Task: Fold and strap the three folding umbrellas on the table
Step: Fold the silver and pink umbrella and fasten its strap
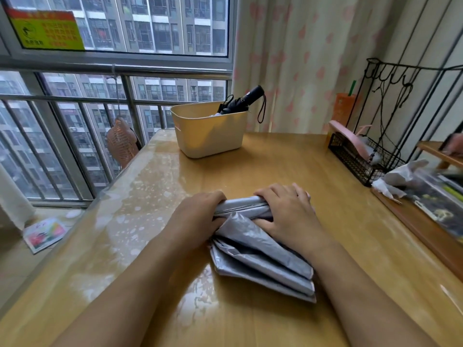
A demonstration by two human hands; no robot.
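Observation:
A silver-grey folding umbrella lies on the wooden table in front of me, its loose canopy panels fanned toward me. My left hand grips its rolled far part from the left, fingers curled over it. My right hand holds the same rolled part from the right, fingers curled over the top and thumb pressed into the cloth. A black folded umbrella with a wrist loop stands tilted in a cream plastic bin at the back of the table. No third umbrella is in view.
A black wire rack with a pink item stands at the right, beside a wooden tray of clutter and crumpled white plastic. A window railing runs along the left. An orange fan hangs off the table's left edge.

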